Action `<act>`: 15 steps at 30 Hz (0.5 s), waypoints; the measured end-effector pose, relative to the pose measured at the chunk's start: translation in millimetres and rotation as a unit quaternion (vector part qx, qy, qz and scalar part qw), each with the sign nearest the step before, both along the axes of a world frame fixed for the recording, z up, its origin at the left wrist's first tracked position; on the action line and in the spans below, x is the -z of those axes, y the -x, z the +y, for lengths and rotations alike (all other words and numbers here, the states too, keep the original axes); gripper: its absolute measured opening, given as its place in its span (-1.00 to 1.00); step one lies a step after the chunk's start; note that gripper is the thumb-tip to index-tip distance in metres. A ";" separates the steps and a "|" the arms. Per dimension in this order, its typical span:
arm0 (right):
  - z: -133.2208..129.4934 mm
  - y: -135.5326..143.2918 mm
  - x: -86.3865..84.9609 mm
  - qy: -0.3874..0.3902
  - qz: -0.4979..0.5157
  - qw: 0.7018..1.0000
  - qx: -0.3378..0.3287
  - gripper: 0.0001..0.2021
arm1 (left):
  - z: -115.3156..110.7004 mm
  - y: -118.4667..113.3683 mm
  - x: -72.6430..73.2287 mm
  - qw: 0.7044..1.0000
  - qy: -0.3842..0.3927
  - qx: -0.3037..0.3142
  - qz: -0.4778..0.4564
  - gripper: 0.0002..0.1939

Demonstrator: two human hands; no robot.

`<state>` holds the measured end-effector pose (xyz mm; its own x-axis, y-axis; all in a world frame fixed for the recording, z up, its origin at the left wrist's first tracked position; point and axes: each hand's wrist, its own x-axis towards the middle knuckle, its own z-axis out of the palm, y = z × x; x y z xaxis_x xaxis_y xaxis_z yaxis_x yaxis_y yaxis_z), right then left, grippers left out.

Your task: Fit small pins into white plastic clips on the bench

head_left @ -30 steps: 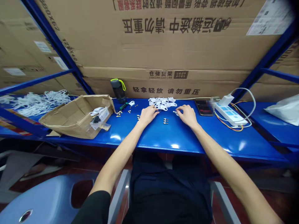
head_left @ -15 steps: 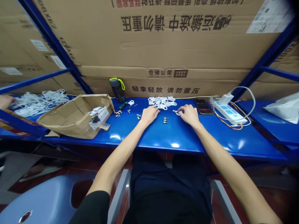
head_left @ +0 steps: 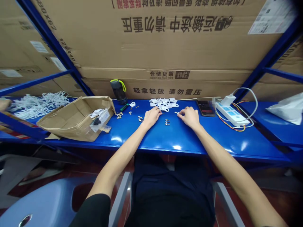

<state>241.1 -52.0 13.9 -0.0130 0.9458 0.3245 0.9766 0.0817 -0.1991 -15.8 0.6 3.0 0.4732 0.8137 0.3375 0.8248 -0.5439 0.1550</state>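
Note:
My left hand (head_left: 151, 116) is closed in a pinch on a thin, dark pin-like piece (head_left: 163, 113), just in front of the pile of white plastic parts (head_left: 164, 105). To the right, my right hand (head_left: 189, 116) has its fingers bent together over the small white pieces (head_left: 176, 112); what its fingertips hold is too small to make out. Between the hands lie several small pins with white collars (head_left: 167, 122). More such pins (head_left: 140, 119) rest left of my left hand, and small brass-coloured pieces (head_left: 119, 115) lie farther left.
An open cardboard box (head_left: 75, 118) stands at the left, with a dark bottle (head_left: 118, 91) behind it. At the right are a phone (head_left: 205, 107) and a white power strip (head_left: 233, 114). White cords (head_left: 40, 104) and another person's hand (head_left: 4, 104) are far left.
My right hand has moved slightly left over the small white pieces, covering more of them. The thin piece at my left fingertips now shows. The other person's hand has shifted left.

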 end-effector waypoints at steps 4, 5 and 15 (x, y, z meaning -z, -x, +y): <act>0.2 1.4 -0.5 0.001 0.013 1.000 -0.006 -0.76 | -3.1 -2.2 -0.8 1.000 0.010 0.022 -0.017 -0.72; -0.2 2.2 -1.2 0.003 0.014 1.000 -0.009 -0.77 | -4.5 -3.1 -2.0 0.999 0.013 0.027 -0.023 -0.72; 8.2 3.3 0.1 -0.016 0.199 0.978 -0.067 -0.82 | -15.6 -9.0 -9.0 0.991 0.023 0.102 -0.081 -0.72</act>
<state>237.8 -43.7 13.8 -0.0033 0.9337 0.3580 0.8020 0.2163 -0.5568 -6.7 -15.0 11.9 0.5719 0.7233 0.3870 0.6611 -0.6857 0.3046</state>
